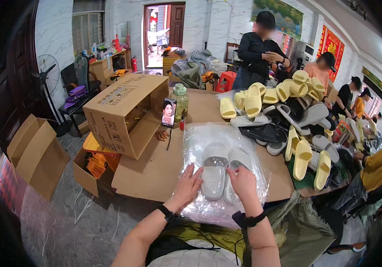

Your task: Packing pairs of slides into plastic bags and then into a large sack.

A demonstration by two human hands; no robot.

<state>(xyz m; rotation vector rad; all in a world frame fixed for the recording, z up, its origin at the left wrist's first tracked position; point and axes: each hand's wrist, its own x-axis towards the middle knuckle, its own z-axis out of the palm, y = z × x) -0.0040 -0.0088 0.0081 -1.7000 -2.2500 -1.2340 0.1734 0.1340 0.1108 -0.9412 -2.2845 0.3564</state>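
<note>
Left grip released, fingers spread beside the left light-grey slipper. Right grip at the right light-grey slipper, fingers bent; can't tell if grasping. Slippers side by side at clear plastic bags on counter; inside or on top unclear.

Your forearms are bare, each crossed by something dark at the wrist. Beside your left hand you wear a black watch-like band with a dark, blocky face. Beside your right hand sits a black band — bulkier, with a rounded lump on its inner side. Your torso shows pale, ribbed-looking cloth, black fabric and olive-green cloth — plus a thin dark cord.
</note>
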